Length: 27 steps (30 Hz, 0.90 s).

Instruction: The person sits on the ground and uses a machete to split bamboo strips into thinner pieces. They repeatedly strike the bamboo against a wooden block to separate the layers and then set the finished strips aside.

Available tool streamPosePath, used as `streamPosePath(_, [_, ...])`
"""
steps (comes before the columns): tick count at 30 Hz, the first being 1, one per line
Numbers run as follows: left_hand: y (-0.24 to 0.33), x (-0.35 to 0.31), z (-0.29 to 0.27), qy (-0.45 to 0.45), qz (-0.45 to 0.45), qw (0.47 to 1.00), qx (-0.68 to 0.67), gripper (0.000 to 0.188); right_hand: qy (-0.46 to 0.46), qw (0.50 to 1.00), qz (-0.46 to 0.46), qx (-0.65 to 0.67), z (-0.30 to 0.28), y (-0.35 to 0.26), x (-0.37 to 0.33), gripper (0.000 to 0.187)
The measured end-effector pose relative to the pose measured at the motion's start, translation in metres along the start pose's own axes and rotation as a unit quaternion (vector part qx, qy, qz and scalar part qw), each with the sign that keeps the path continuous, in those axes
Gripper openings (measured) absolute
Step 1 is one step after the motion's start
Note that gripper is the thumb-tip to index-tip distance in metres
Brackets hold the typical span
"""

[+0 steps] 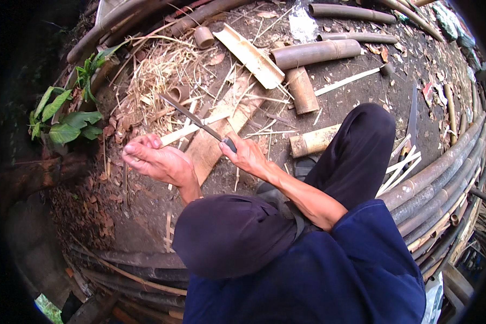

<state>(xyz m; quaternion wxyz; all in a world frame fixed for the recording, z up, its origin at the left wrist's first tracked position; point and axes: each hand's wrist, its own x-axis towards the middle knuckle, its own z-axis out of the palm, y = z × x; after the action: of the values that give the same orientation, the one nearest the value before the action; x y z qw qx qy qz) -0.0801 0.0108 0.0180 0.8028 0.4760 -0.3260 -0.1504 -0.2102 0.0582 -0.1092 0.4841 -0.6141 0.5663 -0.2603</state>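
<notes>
Toward the left, my left hand (162,163) is closed around the end of a thin, pale bamboo strip (177,135). The strip slants up and right from the fingers. My right hand (248,156) grips the dark handle of a knife (181,109), its long blade pointing up and left. Blade and strip cross between the hands; from here I cannot tell how deeply the edge meets the bamboo. Beneath them lies a flat wooden board (208,161) on the soil. My knees, in dark trousers, are bent at either side of my right forearm.
Pale shavings (164,75) heap beyond the board. A split bamboo half (251,56) and bamboo sections (316,53) lie at the far side. A saw (413,116) and cut strips (399,171) sit right, beside stacked poles (437,178). Green leaves (65,121) grow at left.
</notes>
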Motion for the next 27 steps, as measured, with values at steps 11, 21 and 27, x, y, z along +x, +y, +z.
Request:
streamPosePath(11, [-0.002,-0.007,-0.001,0.042,0.072,0.977,0.197,0.041,-0.026,0.999,0.02,0.029,-0.007,0.0,0.0,0.036])
streamPosePath(21, [-0.01,-0.005,0.017,0.041,0.109,0.958,0.263,0.045,0.032,0.997,0.008,0.066,-0.003,0.022,0.004,0.033])
streamPosePath(27, [-0.013,0.008,-0.004,0.052,0.139,0.935,0.322,0.043,-0.072,0.992,0.044,0.098,0.011,-0.021,-0.012,0.045])
